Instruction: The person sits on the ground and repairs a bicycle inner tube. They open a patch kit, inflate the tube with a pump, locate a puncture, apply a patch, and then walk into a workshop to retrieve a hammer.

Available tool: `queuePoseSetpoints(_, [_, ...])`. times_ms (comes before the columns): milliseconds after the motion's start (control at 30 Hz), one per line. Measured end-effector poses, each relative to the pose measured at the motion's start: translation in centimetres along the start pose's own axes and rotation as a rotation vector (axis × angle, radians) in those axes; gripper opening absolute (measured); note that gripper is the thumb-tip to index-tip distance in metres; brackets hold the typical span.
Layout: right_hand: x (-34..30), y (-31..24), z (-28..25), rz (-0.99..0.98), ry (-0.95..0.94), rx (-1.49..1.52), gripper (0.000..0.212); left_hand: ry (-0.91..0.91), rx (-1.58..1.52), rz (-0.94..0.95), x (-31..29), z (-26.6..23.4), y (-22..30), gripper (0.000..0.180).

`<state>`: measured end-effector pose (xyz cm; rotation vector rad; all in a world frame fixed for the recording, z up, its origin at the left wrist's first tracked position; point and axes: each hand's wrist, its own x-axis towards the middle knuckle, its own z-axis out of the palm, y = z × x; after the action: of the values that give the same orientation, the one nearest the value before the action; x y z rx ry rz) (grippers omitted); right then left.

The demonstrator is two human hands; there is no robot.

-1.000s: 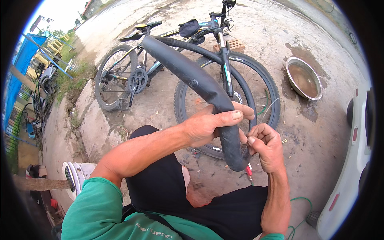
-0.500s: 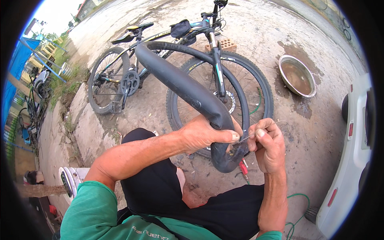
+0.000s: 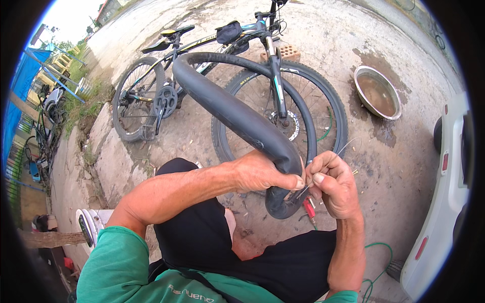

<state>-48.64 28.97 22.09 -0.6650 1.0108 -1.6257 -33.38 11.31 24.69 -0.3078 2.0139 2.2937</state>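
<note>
A black, inflated bicycle inner tube (image 3: 230, 112) forms a big loop in front of me, with its near end bent sharply. My left hand (image 3: 262, 172) grips the tube just above that bend, thumb across the top and fingers hidden behind. Pinched in my right hand (image 3: 333, 183), beside the left thumb, is a thin, pale strand (image 3: 348, 145) whose loose end curls up over the knuckles. Whether it is wire, thread or the edge of clear film I cannot tell. The strand reaches toward the dark, shiny surface at the tube's bend.
Behind the tube lies a mountain bike (image 3: 202, 45) with its front wheel (image 3: 339, 113) nearest. A metal basin (image 3: 359, 96) of murky water stands right, by a perforated brick (image 3: 290, 52). A red air nozzle (image 3: 309, 208) joins a green hose (image 3: 389, 250). A white vehicle (image 3: 434, 202) is far right.
My right hand has turned slightly at the bend, and the strand's loose end stands higher. The left hand keeps its grip, with the tube shifted a little. The view has moved slightly.
</note>
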Motion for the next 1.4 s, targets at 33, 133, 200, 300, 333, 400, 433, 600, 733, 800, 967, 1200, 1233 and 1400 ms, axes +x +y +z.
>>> queuePoseSetpoints(33, [0.0,-0.1,-0.2,0.02,-0.024,-0.027,0.014,-0.015,0.004,-0.005,0.0,-0.1,-0.1,0.018])
queuePoseSetpoints(133, [0.1,-0.6,-0.2,0.07,-0.045,-0.04,0.018,-0.006,0.052,-0.006,0.1,0.1,-0.1,0.017])
queuePoseSetpoints(200, [-0.1,-0.8,0.0,0.095,-0.005,-0.064,0.019,0.021,0.103,-0.011,0.1,0.0,0.0,0.016])
queuePoseSetpoints(300, [-0.3,-0.7,0.3,0.122,0.02,-0.133,0.018,0.096,0.196,-0.042,0.2,0.2,-0.4,0.015])
queuePoseSetpoints(333, [-0.3,-0.6,0.4,0.13,0.023,-0.162,0.018,0.127,0.229,-0.056,0.2,0.2,-0.6,0.015])
queuePoseSetpoints(400, [-0.5,-0.8,0.8,0.136,0.047,-0.198,0.016,0.101,0.141,-0.053,0.2,0.0,-0.8,0.015])
queuePoseSetpoints(433, [-0.5,-0.9,0.9,0.139,0.059,-0.215,0.015,0.087,0.097,-0.052,0.3,0.0,-0.8,0.015])
queuePoseSetpoints(600, [-0.9,-1.6,1.1,0.194,0.05,-0.409,0.011,0.054,0.251,-0.124,0.3,0.0,-0.6,0.016])
queuePoseSetpoints(733, [-1.2,-1.5,1.4,0.156,0.099,-0.585,0.009,0.051,0.244,-0.134,0.3,-0.3,-1.0,0.028])
queuePoseSetpoints(800, [-1.4,-1.6,1.6,0.1,0.107,-0.664,0.009,0.057,0.262,-0.142,0.2,-0.3,-0.8,0.027])
queuePoseSetpoints(967, [-1.6,-0.6,1.1,-0.008,0.185,-0.521,0.008,0.105,0.176,-0.121,0.1,0.0,0.2,0.013])
queuePoseSetpoints(1200, [-1.5,-1.3,1.0,-0.091,0.298,-0.401,0.007,0.131,-0.106,-0.085,0.0,-0.1,0.9,0.019])
queuePoseSetpoints(1233, [-1.5,-1.3,1.1,-0.095,0.312,-0.389,0.007,0.123,-0.164,-0.09,0.0,-0.1,0.8,0.021])
queuePoseSetpoints(1400, [-2.0,-1.6,1.5,-0.086,0.29,-0.331,0.01,0.131,-0.256,-0.032,0.3,-0.5,-0.4,0.036])
